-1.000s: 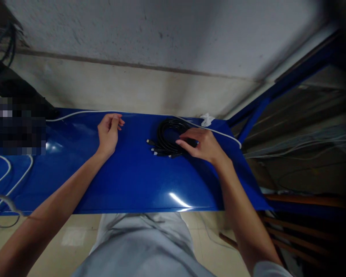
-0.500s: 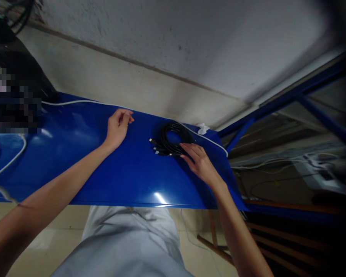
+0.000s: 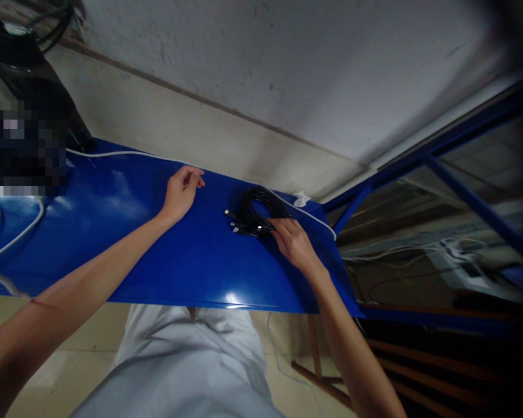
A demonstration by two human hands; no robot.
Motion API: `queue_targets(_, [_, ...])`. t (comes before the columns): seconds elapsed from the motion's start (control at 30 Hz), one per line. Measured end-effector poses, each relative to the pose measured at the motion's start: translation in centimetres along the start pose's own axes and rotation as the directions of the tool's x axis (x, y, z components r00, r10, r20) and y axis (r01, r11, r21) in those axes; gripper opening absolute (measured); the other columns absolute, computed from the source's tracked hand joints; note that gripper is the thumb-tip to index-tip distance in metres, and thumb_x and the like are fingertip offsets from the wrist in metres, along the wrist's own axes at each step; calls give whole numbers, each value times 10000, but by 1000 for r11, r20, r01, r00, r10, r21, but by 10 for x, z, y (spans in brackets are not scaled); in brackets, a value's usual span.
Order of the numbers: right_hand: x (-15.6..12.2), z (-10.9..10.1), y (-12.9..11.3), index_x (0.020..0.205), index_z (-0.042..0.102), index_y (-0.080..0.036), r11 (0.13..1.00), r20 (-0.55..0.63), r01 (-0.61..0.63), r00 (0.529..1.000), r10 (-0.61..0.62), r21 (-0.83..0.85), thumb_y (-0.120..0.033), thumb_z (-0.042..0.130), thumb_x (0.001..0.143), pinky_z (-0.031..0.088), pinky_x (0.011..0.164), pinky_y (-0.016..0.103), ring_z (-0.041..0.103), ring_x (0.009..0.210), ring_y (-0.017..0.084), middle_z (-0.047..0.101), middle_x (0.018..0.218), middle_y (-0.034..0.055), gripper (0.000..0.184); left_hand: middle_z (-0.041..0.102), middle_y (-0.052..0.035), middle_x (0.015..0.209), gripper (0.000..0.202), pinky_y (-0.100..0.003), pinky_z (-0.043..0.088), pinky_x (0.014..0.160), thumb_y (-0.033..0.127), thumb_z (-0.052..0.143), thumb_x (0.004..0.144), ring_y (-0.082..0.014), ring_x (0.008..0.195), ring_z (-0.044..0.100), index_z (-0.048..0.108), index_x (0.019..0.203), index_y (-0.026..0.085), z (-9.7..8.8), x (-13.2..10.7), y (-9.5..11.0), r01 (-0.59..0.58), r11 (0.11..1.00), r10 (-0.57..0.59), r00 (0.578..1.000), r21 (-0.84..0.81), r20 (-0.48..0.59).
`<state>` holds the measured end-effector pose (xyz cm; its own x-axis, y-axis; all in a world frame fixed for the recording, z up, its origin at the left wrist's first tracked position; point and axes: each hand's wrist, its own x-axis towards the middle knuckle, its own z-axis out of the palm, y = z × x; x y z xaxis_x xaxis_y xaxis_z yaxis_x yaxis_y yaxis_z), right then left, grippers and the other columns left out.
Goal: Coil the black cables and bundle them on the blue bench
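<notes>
A coil of black cable (image 3: 255, 204) with several plug ends lies on the glossy blue table (image 3: 192, 261), towards its far right. My right hand (image 3: 293, 242) is at the coil's near edge, its fingers curled onto the strands beside the plugs. My left hand (image 3: 181, 191) rests on the table to the left of the coil, a hand's width away, its fingers loosely curled in with nothing visible in them.
A white cable (image 3: 113, 154) runs along the table's far edge to a white plug (image 3: 300, 199). More white cable loops (image 3: 20, 235) lie at the left. A dark object stands at the far left. A blue metal frame (image 3: 422, 159) with wires and a power strip (image 3: 459, 258) is on the right.
My right hand slid off the top of the coil to its near edge and curled its fingers onto it. The view swung left and tilted. My left hand stayed in place.
</notes>
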<state>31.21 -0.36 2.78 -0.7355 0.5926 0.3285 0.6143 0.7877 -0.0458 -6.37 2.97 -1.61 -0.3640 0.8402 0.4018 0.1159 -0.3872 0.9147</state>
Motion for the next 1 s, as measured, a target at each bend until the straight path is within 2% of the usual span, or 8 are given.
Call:
queue_targets(0.33, [7, -26, 20, 1440, 694, -179, 996, -193, -74, 979, 63, -50, -248, 456, 1118, 624, 955, 529, 737, 1068, 343, 787, 1204, 197, 407, 755, -45, 824, 254, -276, 514, 714, 442, 696, 1073, -159, 738, 678, 783, 1007, 212, 0, -1, 0, -13, 1000, 13, 1000, 6, 24])
queue_targets(0.43, [23, -42, 16, 1442, 688, -184, 995, -246, -29, 969, 6, -91, -245, 469, 1116, 604, 941, 509, 731, 1049, 333, 785, 1185, 187, 397, 755, -46, 823, 263, -275, 520, 718, 451, 693, 1071, -162, 748, 684, 788, 1008, 213, -1, -1, -1, -17, 1000, 17, 999, 10, 29])
queue_targets(0.57, [54, -55, -9, 1464, 665, -210, 991, -291, 90, 950, -116, -101, -208, 488, 1114, 566, 940, 479, 735, 1054, 315, 791, 1180, 162, 393, 767, -60, 844, 313, -266, 532, 696, 509, 714, 1054, -169, 776, 712, 784, 1017, 207, 0, 2, 2, -3, 1000, 3, 1000, -4, 19])
queue_targets(0.63, [70, -50, -27, 1496, 644, -214, 980, -306, 182, 931, -200, -87, -169, 485, 1112, 561, 957, 474, 738, 1085, 307, 790, 1202, 153, 418, 797, -89, 936, 391, -264, 556, 684, 585, 761, 1008, -191, 842, 756, 780, 1073, 200, -2, 5, 7, 69, 995, -67, 997, -76, 37])
queue_targets(0.7, [85, -36, -45, 1511, 632, -214, 956, -294, 283, 909, -294, -81, -138, 481, 1113, 563, 959, 466, 737, 1101, 296, 790, 1203, 143, 432, 817, -129, 1093, 524, -293, 611, 709, 679, 767, 970, -239, 948, 800, 764, 1186, 201, -6, 9, 15, 205, 960, -182, 975, -192, 129])
queue_targets(0.83, [105, 3, -75, 1451, 665, -177, 886, -249, 455, 852, -461, -86, -93, 495, 1119, 573, 919, 432, 733, 1028, 257, 800, 1122, 116, 382, 806, -212, 1209, 761, -426, 698, 799, 871, 595, 966, -351, 1081, 820, 759, 1264, 190, -20, 18, 34, 451, 848, -334, 862, -278, 380])
queue_targets(0.9, [107, 21, -82, 1429, 673, -162, 865, -238, 499, 835, -497, -57, -83, 525, 1114, 576, 915, 423, 732, 1019, 246, 802, 1112, 114, 357, 810, -235, 1171, 762, -475, 711, 822, 867, 586, 972, -387, 1100, 818, 785, 1221, 174, -27, 22, 38, 478, 842, -361, 843, -248, 399])
queue_targets(1.0, [104, 42, -85, 1461, 656, -187, 866, -205, 499, 852, -482, 39, -79, 531, 1113, 581, 943, 438, 737, 1030, 243, 805, 1134, 112, 386, 820, -229, 1147, 564, -495, 721, 848, 677, 787, 957, -393, 1113, 816, 818, 1158, 151, -31, 24, 34, 478, 862, -394, 841, -168, 371])
